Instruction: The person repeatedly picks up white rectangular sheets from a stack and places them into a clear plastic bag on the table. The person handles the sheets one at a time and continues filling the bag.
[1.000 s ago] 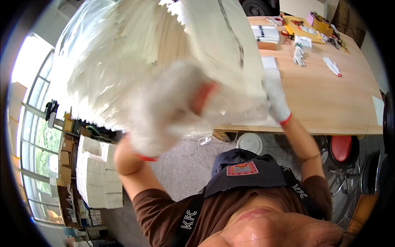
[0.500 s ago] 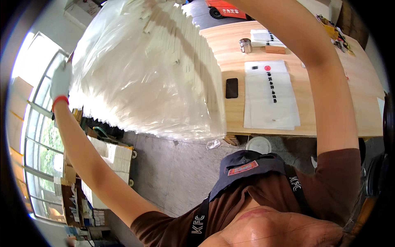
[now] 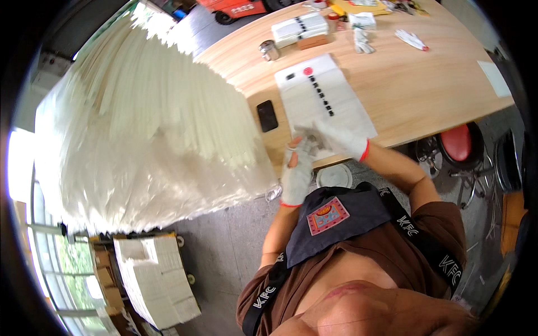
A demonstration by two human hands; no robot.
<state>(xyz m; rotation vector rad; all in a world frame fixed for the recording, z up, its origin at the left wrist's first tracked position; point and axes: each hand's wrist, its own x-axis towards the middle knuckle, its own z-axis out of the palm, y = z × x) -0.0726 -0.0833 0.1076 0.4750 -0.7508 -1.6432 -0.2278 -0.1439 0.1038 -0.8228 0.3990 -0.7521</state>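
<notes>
My left hand (image 3: 298, 171) and my right hand (image 3: 348, 140) wear white gloves with red cuffs. They are close together at the table's near edge, over the lower end of a flat white plastic bag (image 3: 322, 101) with dark print and a red round mark. Motion blurs the fingers, so whether they hold anything does not show. To the left of my hands stands a large bulging stack of thin white sheets or bags (image 3: 151, 123), with crinkled clear plastic along its lower side. Between the stack and the flat bag lies a black phone (image 3: 267, 116).
A metal cup (image 3: 269, 50) stands near a pile of printed white packs (image 3: 300, 28) and a brown block (image 3: 312, 42). Loose white gloves (image 3: 412, 40) lie farther right. Below are a red-seated stool (image 3: 455, 143), a round white lid (image 3: 334, 176) and a loaded cart (image 3: 157, 280).
Both hands have left the large stack and come down together at the table's near edge. The view has shifted, showing more of the table's right side.
</notes>
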